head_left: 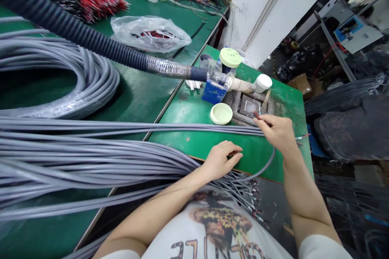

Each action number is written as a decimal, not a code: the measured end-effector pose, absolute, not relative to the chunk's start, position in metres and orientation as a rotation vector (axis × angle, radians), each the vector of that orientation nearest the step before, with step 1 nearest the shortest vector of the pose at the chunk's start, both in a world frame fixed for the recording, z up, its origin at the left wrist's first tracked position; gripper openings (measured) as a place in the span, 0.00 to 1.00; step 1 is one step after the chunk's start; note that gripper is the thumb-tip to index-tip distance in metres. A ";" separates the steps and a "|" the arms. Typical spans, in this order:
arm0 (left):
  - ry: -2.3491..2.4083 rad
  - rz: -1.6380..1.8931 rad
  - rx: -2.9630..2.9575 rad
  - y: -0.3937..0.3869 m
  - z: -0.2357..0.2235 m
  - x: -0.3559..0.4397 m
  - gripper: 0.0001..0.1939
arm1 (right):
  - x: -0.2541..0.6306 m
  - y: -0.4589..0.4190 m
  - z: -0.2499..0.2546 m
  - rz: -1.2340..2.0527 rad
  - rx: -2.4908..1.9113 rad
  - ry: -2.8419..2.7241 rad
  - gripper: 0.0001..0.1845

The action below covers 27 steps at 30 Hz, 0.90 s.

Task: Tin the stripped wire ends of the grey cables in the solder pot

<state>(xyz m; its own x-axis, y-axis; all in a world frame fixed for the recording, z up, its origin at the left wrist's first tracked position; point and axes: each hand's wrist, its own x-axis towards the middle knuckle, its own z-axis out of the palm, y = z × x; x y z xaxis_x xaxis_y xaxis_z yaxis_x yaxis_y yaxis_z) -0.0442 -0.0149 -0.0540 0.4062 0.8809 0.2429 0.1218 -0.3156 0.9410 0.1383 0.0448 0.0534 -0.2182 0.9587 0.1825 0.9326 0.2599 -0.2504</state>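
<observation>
My right hand [278, 131] pinches the end of a grey cable [267, 164], and its thin red and dark wires [257, 116] stick out past the fingertips. Those wire tips are over or at the edge of a square solder pot [249, 106] with a silvery surface; contact cannot be made out. From under that hand the cable loops down over the table's front edge. My left hand [221, 160] rests near the same edge, fingers loosely curved and thumb apart, holding nothing visible. Beside it lies a thick bundle of grey cables [146, 162] with stripped ends.
A ribbed hose [121, 54] ends in a nozzle beside the pot. Around it stand a shallow pale dish [221, 114], a blue box [213, 91], a yellow-lidded jar [230, 58] and a white cup [263, 82]. Left are coiled cable [97, 77] and a plastic bag [152, 34].
</observation>
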 end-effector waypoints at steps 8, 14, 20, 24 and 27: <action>0.901 1.007 1.744 -0.017 -0.056 -0.043 0.08 | 0.115 0.004 0.053 -0.152 -1.632 -2.476 0.13; 0.920 1.005 1.746 -0.018 -0.059 -0.041 0.09 | 0.116 -0.003 0.055 0.097 -1.619 -2.375 0.15; 0.926 1.009 1.739 -0.019 -0.060 -0.040 0.09 | 0.130 -0.011 0.056 0.661 -1.631 -2.014 0.23; 0.928 1.004 1.751 -0.020 -0.060 -0.041 0.09 | 0.141 -0.017 0.051 0.899 -1.589 -1.808 0.23; 0.935 0.999 1.755 -0.019 -0.059 -0.040 0.09 | 0.144 -0.021 0.047 0.949 -1.591 -1.731 0.24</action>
<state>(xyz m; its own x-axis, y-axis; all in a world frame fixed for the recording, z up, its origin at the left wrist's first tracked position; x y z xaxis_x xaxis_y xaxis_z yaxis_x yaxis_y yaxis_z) -0.0403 -0.0194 -0.0592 0.3917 0.8893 0.2359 0.1773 -0.3245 0.9291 0.1437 -0.0211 0.0467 -0.1048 0.9937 -0.0387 0.5673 0.0278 -0.8230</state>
